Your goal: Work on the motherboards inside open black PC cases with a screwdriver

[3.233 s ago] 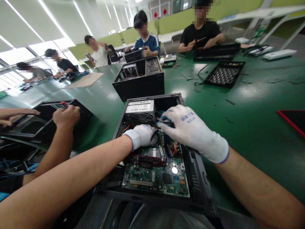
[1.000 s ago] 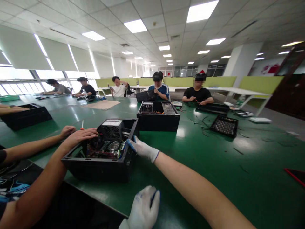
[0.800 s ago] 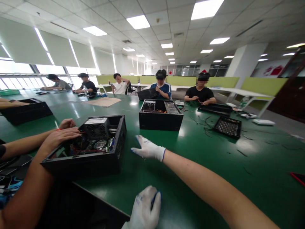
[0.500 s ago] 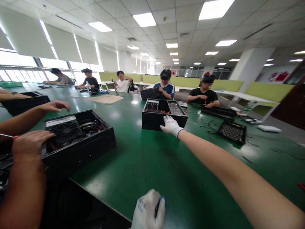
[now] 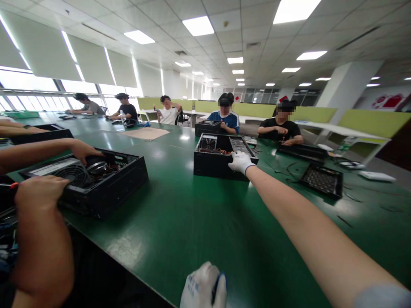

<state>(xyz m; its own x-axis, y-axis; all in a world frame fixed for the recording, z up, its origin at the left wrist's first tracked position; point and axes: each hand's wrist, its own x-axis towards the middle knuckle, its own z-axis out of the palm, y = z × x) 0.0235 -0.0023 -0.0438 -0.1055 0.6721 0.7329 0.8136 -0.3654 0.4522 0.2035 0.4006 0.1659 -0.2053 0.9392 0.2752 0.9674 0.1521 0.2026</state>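
Observation:
My right hand [image 5: 240, 162], in a white glove, is stretched far out over the green table [image 5: 199, 226]. Its fingers curl over the near top edge of an open black computer case [image 5: 213, 166], close to that case's right corner. My left hand [image 5: 201, 289], also gloved, rests at the table's near edge at the bottom of the view. It is closed around a small dark blue thing I cannot make out. A second open case [image 5: 123, 179] with a fan lies at the left, held by a co-worker's bare hands [image 5: 40, 193].
A black tray [image 5: 323, 179] and loose cables lie to the right of the far case. Several people sit working along the table's far side. Another black case [image 5: 41, 133] stands at the far left. A cardboard sheet [image 5: 146, 133] lies further back.
The case I worked in has slid left into the co-worker's hands. My right hand left it, reached across the table and now grips the far case. My left hand stayed low.

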